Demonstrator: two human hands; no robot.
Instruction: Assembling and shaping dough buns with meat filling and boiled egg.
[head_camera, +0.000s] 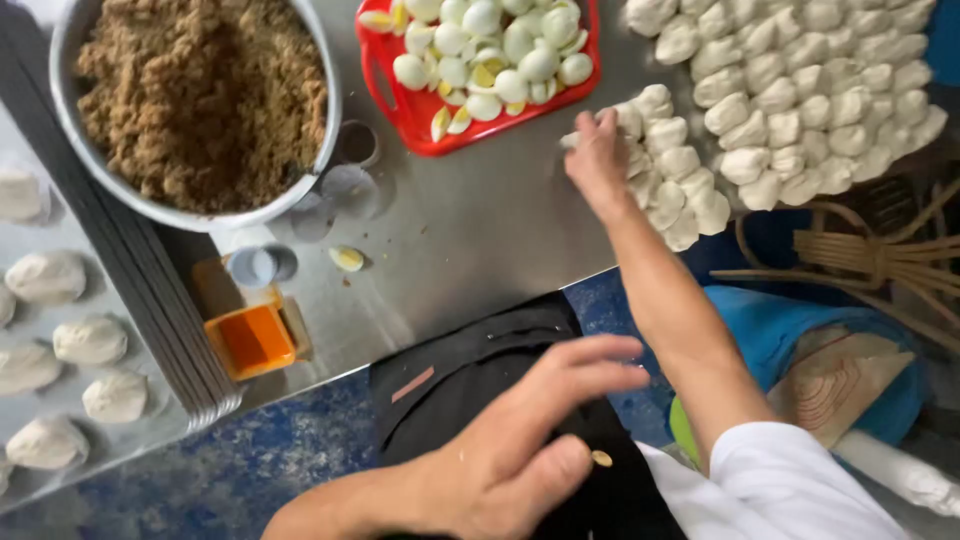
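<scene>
**Reaching into the dough pieces**

Right now my right hand (597, 160) is stretched far out across the steel tabletop (470, 250), its fingers curled over one of the dough pieces (668, 135) at the near edge of the big heap toward the far right corner. I cannot tell whether the fingers have closed on a piece or only rest on it; the back of the hand hides the tips.

By my reckoning these lumps will handle soft and light, a bit tacky, and easy to dent, so I would take one from the sides with loose fingertips, not a squeeze.

The right forearm runs straight and long from the white sleeve (790, 480) up to the heap, wrist bent slightly down. My left hand (520, 440) hangs low over the near edge, above dark cloth, fingers spread and released, holding nothing.

Just beside the reaching hand sits a red tray (410, 115) of peeled, cut boiled eggs (490, 50). A metal bowl (325, 130) of brown crumbly filling stands at the far left, and an orange container (255, 338) lies near the front edge.
</scene>
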